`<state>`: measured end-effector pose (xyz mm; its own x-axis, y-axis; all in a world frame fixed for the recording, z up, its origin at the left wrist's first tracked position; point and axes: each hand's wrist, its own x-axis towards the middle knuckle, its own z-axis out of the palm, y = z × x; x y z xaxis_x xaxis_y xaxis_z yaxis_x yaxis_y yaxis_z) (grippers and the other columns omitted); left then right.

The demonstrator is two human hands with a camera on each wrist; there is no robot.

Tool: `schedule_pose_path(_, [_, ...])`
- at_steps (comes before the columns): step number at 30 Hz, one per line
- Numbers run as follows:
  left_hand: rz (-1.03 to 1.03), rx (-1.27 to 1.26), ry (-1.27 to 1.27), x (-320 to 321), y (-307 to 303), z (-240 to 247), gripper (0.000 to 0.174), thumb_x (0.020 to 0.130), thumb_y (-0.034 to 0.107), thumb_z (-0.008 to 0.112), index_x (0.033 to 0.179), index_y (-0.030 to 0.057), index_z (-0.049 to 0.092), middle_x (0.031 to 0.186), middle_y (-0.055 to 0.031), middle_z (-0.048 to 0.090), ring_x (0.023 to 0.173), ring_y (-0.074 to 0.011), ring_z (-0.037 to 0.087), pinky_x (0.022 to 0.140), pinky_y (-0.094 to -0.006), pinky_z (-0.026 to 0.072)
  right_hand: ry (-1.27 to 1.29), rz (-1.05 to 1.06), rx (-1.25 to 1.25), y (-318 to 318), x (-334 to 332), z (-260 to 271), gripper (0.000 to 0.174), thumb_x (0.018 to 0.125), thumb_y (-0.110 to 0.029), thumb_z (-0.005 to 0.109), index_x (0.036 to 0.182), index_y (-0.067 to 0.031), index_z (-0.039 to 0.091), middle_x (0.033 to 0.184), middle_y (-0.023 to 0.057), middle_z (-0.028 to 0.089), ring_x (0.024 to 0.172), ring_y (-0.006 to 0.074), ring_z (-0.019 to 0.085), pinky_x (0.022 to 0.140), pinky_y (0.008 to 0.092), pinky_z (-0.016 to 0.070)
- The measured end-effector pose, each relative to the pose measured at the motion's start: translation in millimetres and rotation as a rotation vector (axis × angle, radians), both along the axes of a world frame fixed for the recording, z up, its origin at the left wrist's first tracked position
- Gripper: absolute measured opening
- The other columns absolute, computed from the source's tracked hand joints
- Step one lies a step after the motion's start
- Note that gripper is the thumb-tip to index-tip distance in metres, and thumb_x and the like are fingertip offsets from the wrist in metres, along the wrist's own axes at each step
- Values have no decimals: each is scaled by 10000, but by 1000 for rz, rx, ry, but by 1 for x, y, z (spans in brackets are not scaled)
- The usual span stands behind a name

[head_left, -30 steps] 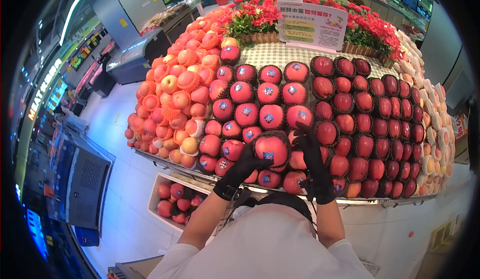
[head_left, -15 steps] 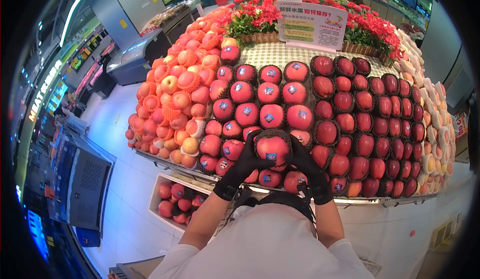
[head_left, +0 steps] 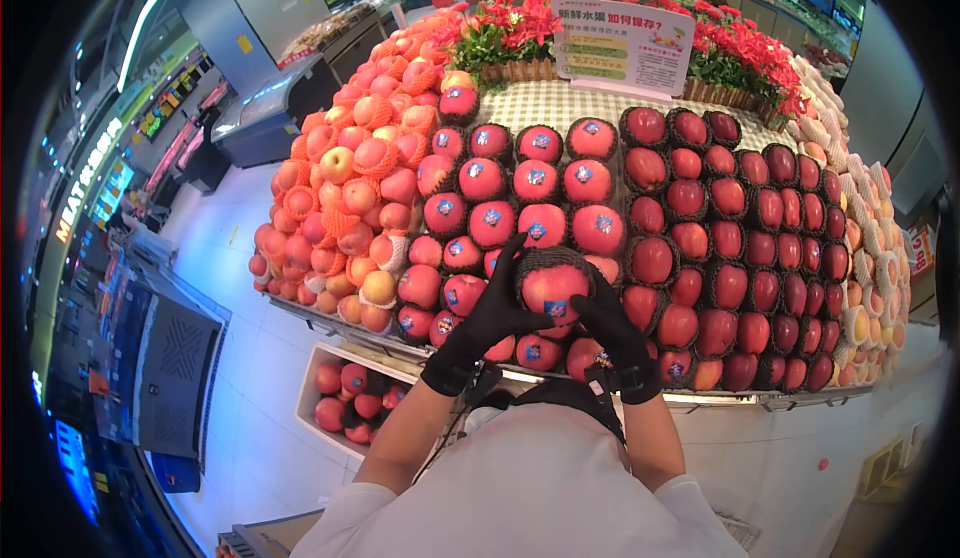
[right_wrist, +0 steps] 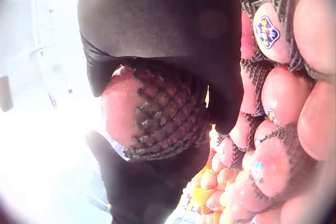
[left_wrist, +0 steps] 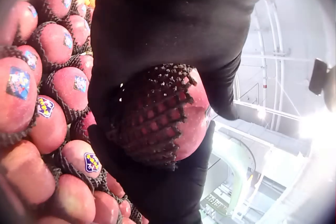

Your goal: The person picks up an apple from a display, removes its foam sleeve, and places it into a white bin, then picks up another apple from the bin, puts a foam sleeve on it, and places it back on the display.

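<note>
Head view downward from above; both wrist views close on one apple.

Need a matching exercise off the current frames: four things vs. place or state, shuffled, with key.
1. left hand
2. sign
3. white crate
4. checked cloth

A. between clumps of red flowers
B. spread behind the rows of apples
C. gripping a black-netted apple together with the right hand
D. low beside the display, holding loose apples

Pairs: 1-C, 2-A, 3-D, 4-B
</note>
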<state>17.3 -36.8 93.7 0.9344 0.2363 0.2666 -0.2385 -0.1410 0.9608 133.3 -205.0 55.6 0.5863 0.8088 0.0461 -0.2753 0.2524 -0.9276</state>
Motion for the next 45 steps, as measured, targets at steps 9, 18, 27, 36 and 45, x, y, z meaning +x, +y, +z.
schedule_pose_path(9, [157,-100,94,5,22,-25,371,943,145,646,1272,35,514,1205,-85,593,1136,-166,558,943,-316,476,277,-30,114,6,1,-20,642,905,-175,651,1447,1,355,1361,125,504,1233,216,514,1056,363,431])
schedule_pose_path(18, [238,17,30,13,17,-18,225,933,119,657,1131,13,649,1022,-59,683,963,-125,615,861,-289,490,197,-84,124,3,-5,-15,678,896,-181,662,1464,-9,335,1377,124,494,1240,219,513,1062,366,427])
schedule_pose_path(27, [382,333,-16,26,13,-35,114,959,75,577,1051,18,613,934,-62,641,891,-136,602,795,-292,488,178,-240,11,9,-9,-25,668,859,-195,717,1416,3,405,1323,128,536,1197,219,543,1025,364,455])
schedule_pose_path(36, [140,250,44,20,22,-24,386,868,70,677,1224,44,529,1109,-71,584,1031,-167,553,889,-315,474,133,-291,11,3,-4,-21,585,851,-159,725,1360,-12,476,1248,109,589,1129,207,584,973,354,493])
schedule_pose_path(45, [-42,427,32,18,-18,-8,1251,616,154,913,1560,58,99,1601,-153,169,1480,-275,181,1168,-408,279,157,-226,82,7,6,-14,546,861,-147,726,1340,-19,497,1230,98,600,1112,189,593,952,339,505])
